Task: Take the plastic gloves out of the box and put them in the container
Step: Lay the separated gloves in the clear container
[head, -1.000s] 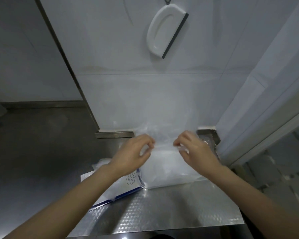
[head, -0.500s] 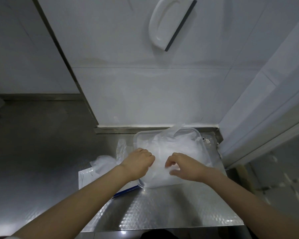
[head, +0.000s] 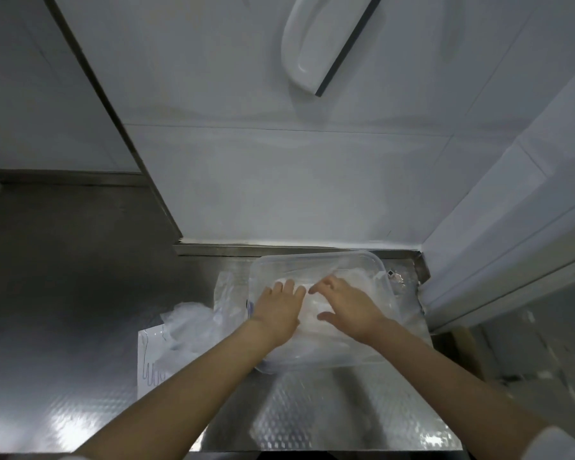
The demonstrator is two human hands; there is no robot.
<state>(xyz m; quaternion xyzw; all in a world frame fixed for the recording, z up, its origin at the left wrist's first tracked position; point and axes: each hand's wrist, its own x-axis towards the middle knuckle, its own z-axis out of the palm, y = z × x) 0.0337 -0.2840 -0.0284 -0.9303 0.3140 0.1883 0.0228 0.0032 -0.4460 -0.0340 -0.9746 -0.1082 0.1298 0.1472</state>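
Box [head: 150, 360] left of container [head: 319, 257]; squeegee [head: 316, 44] above

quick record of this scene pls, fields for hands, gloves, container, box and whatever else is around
left hand: flat on the gloves, inside the container
right hand: fingers spread, pressing the gloves
gloves: pale stack lying in the container
container: clear, rectangular, on the steel table
box: white, left of the container, loose plastic on it
wall: white squeegee hanging above
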